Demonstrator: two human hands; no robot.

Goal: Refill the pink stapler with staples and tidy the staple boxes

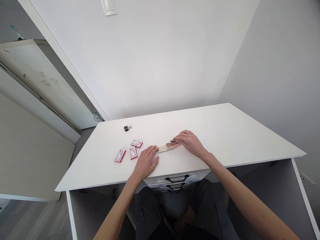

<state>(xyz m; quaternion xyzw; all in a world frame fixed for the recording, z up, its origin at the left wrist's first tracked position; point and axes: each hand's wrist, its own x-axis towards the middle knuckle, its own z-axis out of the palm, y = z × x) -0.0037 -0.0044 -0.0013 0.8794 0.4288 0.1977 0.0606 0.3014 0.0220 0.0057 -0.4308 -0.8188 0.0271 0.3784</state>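
Note:
A long, narrow cream item that looks like a stapler opened out (163, 148) lies on the white tabletop, with a reddish inner part at its right end. My left hand (147, 161) holds down its left end; the fingers cover that end and the thumb lies apart. The fingers of my right hand (188, 141) are closed on the stapler's right end, beside a small silvery part (172, 141). That hand hides much of the end, so I cannot tell exactly what the fingertips pinch.
Left of my left hand lie three small red-and-white boxes, one (136, 143) behind, one (133, 153) in the middle, one (120, 156) farthest left. Behind them is a small black-and-silver object (127, 128). Drawers with black handles (177, 179) sit under the tabletop (212, 123).

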